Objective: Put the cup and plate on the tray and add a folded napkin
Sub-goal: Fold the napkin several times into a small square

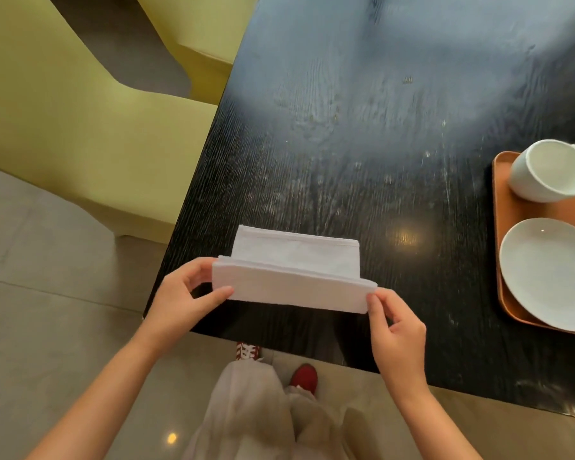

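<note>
a: surroundings, head view — dark wood-grain table (362, 134), glossy, pale glare across its far half, one small warm light spot near the front.
b: left of it?
a: yellow-green chairs (63, 127), just beside the table's left edge. grey tiled floor (47, 293) below.
b: bottom of frame?
a: beige trousers (263, 410), two red shoes (304, 378) — one partly under the table edge.

I see a dark wood-grain bench (362, 111) with a glossy sheen and a warm lamp reflection. Yellow-green chairs (63, 111) stand at its left. Beneath lies a grey tiled floor (47, 310).
</note>
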{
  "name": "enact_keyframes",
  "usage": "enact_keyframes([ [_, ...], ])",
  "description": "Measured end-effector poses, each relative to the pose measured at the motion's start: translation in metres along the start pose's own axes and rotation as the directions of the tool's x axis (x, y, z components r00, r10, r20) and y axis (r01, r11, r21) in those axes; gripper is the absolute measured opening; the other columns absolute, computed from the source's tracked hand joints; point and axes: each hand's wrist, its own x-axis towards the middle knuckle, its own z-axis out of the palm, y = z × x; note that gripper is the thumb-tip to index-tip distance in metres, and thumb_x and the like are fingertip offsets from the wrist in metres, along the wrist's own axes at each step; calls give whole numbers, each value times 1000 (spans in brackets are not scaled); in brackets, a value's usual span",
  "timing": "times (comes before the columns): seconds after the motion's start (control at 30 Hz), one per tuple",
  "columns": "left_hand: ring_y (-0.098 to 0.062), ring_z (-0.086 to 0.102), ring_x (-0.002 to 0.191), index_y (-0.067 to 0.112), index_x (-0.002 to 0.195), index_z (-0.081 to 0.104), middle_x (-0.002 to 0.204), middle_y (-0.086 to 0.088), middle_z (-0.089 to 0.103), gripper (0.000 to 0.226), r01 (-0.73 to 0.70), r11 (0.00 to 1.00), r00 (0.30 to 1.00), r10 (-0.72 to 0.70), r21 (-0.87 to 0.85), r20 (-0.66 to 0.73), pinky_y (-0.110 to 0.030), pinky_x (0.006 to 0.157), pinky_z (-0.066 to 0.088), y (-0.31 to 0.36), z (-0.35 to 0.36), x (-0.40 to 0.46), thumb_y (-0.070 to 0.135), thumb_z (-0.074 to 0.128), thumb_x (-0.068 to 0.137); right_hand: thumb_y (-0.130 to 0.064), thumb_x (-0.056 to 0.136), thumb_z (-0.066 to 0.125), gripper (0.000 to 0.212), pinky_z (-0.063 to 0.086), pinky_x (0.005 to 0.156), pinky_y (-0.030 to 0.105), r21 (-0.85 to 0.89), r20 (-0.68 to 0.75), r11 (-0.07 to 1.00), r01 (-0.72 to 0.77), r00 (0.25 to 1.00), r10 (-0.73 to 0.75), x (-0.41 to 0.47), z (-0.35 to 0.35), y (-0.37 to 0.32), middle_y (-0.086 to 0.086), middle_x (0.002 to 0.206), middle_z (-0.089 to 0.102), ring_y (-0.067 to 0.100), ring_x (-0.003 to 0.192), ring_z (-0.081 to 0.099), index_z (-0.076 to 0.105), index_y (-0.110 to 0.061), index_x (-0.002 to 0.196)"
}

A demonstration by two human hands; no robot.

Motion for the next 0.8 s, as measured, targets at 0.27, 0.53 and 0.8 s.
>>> enact_keyframes([
  [0.27,-5,65,96,44,110,54,100,16,69,26,20,999,1000,-19,-29,14,-18,73,53,1,20,28,31,52,88,-19,97,40,15,49,39,36,-270,-60,950,158,982,-181,41,17,0,-4,66,54,14,48,54,49,-12,88],
  [0.53,-13,66,71,16,92,61,75,3,70,9,77,957,955,9,279,-296,-45,62,54,-4,42,37,24,59,89,-21,95,42,19,41,42,25,-465,-64,885,0,997,-33,66,36,20,-1,59,50,19,42,51,51,-7,86],
  [0.8,-23,46,67,14,86,58,61,2,55,12,127,838,921,99,531,-378,-32,67,32,-11,54,46,26,56,89,-20,94,48,19,37,40,21,-503,-114,860,-84,993,31,72,46,18,-2,57,47,16,40,47,51,-7,80],
])
